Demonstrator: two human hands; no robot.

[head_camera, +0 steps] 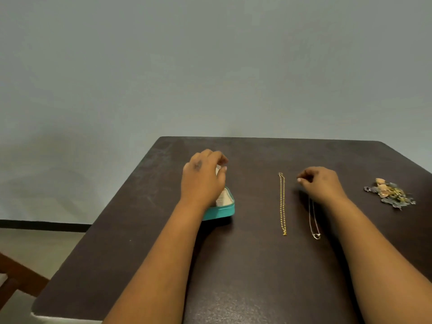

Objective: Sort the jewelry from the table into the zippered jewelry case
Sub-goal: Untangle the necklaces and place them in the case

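Both hands out over desk [233, 265], jewelry not yet cased.
Left hand [202, 176] at 10 o'clock, curled grip on teal jewelry case [222, 210]; right hand [321, 183] pinches thin necklace [313, 220]; gold chain [282, 204] between; jewelry pile [389, 192] at 3.

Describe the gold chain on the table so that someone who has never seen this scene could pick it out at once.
On the dark table, look between the teal jewelry case and the right hand. The gold chain lies there stretched in a straight line. Unlike the thinner pendant necklace beside it, it is bright yellow, thicker, and no hand touches it.
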